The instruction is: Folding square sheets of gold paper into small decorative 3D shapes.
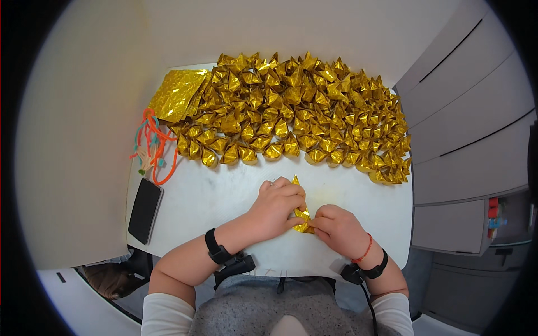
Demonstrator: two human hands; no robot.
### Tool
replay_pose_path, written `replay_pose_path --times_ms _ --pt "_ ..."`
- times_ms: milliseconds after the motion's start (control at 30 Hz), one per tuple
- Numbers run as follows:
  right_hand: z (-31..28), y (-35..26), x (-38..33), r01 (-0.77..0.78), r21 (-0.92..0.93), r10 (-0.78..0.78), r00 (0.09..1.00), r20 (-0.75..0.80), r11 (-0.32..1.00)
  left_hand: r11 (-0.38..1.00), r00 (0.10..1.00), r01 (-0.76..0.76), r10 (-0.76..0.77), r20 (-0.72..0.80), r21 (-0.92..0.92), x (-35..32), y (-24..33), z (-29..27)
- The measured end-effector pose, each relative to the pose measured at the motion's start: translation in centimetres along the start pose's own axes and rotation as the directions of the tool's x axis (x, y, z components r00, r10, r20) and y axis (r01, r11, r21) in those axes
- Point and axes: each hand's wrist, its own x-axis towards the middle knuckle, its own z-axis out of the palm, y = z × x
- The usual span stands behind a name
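Note:
A narrow folded piece of gold foil paper (302,215) lies on the white table (224,190) close to me, its pointed tip showing beyond my fingers. My left hand (276,208) is closed over its left side, fingers curled across the upper part and thumb near the lower part. At the lower right end, my right hand (337,228) pinches the paper between thumb and fingers. Much of the foil is hidden under both hands. Farther back, many folded gold paper ingots (291,106) stand packed in rows.
A stack of flat gold foil sheets (178,92) lies at the back left. Below it are orange and teal cords (154,143) and a black phone (145,210). A wall rises on the left and behind; grey drawers (476,95) stand on the right.

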Motion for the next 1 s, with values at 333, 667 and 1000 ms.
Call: replay_pose_path --times_ms 333,667,1000 --pt "0.9 1.2 1.3 -0.006 0.166 0.029 0.99 -0.137 0.986 0.999 0.987 -0.013 0.019 0.161 -0.037 0.0 -0.3 -1.6" --pt "1.7 0.8 1.7 -0.053 -0.007 0.051 0.983 -0.176 0.999 0.997 0.978 -0.022 0.036 0.206 -0.068 0.2 -0.9 -2.1" --pt "2.3 0.7 1.7 -0.063 -0.115 0.04 0.981 -0.188 0.991 0.996 0.976 -0.001 0.021 0.215 -0.091 0.6 -0.4 -2.5"
